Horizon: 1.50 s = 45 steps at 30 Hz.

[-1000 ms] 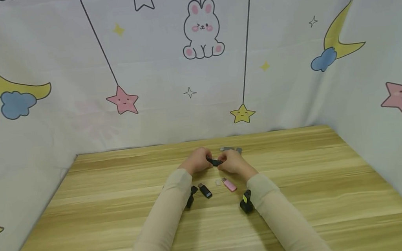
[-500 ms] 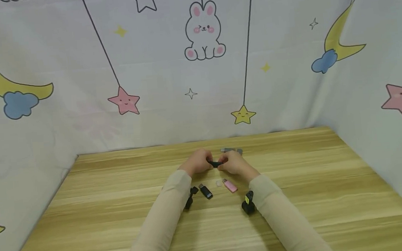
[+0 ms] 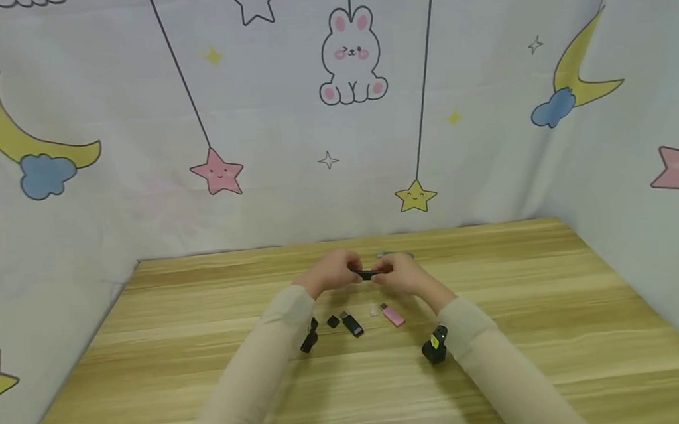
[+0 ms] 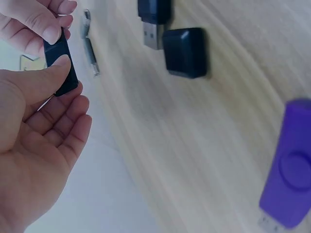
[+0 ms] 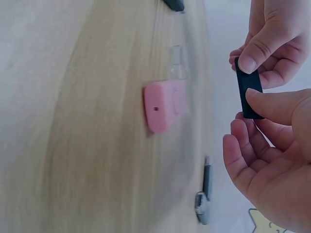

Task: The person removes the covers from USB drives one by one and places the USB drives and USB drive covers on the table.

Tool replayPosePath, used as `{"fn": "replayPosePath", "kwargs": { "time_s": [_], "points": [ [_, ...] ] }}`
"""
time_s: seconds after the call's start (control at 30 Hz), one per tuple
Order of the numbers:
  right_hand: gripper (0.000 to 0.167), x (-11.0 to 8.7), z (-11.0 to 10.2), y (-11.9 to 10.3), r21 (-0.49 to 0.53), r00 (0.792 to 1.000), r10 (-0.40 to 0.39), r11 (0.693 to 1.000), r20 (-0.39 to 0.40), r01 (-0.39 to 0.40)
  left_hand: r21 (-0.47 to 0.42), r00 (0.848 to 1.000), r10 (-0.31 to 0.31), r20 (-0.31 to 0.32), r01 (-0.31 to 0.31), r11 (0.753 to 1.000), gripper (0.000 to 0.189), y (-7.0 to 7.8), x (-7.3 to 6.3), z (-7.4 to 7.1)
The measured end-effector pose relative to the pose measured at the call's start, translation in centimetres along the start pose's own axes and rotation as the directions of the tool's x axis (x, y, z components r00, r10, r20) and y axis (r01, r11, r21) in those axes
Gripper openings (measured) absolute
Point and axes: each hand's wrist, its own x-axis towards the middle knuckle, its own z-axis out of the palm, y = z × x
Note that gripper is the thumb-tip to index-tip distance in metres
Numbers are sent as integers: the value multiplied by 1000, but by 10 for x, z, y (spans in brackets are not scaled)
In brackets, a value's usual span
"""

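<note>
Both hands hold a slim black stick, which looks like a capped USB flash drive (image 3: 366, 274), above the far middle of the table. My left hand (image 3: 336, 270) pinches one end; my right hand (image 3: 403, 273) pinches the other. In the left wrist view, each thumb lies on the flat face of this flash drive (image 4: 57, 51). No metal plug shows on it. Below the hands lie another black flash drive (image 3: 352, 324) with its plug bare, a loose black cap (image 3: 333, 321) beside it, a pink flash drive (image 3: 392, 315) and a small clear cap (image 3: 374, 310).
Behind my right hand lies a grey flash drive (image 3: 392, 255), partly hidden, with its cap apart. A purple flash drive (image 4: 289, 165) shows in the left wrist view. Wrist cameras (image 3: 434, 345) hang under both forearms. A patterned cloth (image 3: 290, 196) closes off the table's back and sides.
The black flash drive was slanted between the hands one second ago and now lies nearly level. My forearms have spread slightly apart. The head view has shifted a little.
</note>
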Motion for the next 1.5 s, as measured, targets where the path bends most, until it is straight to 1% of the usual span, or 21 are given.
{"fn": "replayPosePath", "kwargs": {
  "time_s": [0.1,0.2,0.4,0.5,0.57,0.7,0.8,0.9,1.03,1.13,1.23,1.3,1.37,1.5],
  "points": [
    [17,-5,-3,0,3,1000,-28,1000,9,28,1,1000,21,10,-21,1000,4,5,-6,-3],
    [17,-12,-7,-1,29,998,-60,998,21,59,1,999,45,20,-45,999,5,10,-14,-5],
    [17,-28,-12,-3,74,993,-108,992,41,105,-31,995,103,19,-102,994,5,15,-27,-3],
    [20,-37,-13,-5,103,992,-114,989,50,109,-59,994,109,17,-108,992,6,19,-34,0],
    [22,-42,-14,-5,135,992,-115,985,56,107,-69,995,97,19,-95,993,6,22,-39,3],
    [23,-53,-15,-5,189,990,-127,975,58,114,-137,996,88,16,-85,987,5,28,-49,9],
    [23,-59,-15,-4,224,988,-147,966,57,131,-201,995,100,3,-97,975,5,31,-57,12],
    [27,-65,-14,-4,264,985,-159,955,63,137,-241,995,102,-15,-103,965,6,35,-65,16],
    [33,-74,-11,-7,330,986,-143,938,84,108,-278,997,76,-32,-82,957,7,37,-75,23],
    [37,-82,-7,-10,384,986,-128,920,104,79,-329,998,62,-27,-67,942,7,38,-81,27],
    [37,-90,-3,-11,416,986,-121,907,112,64,-391,998,56,-17,-58,918,8,40,-88,31],
    [35,-93,0,-12,422,986,-130,904,109,73,-424,998,58,-20,-61,904,9,42,-91,33],
    [34,-97,2,-13,427,985,-134,901,105,77,-441,999,47,-22,-52,896,9,44,-95,34],
    [32,-102,5,-16,449,983,-152,889,103,90,-455,997,50,-50,-67,888,9,47,-101,38]
  ]
}}
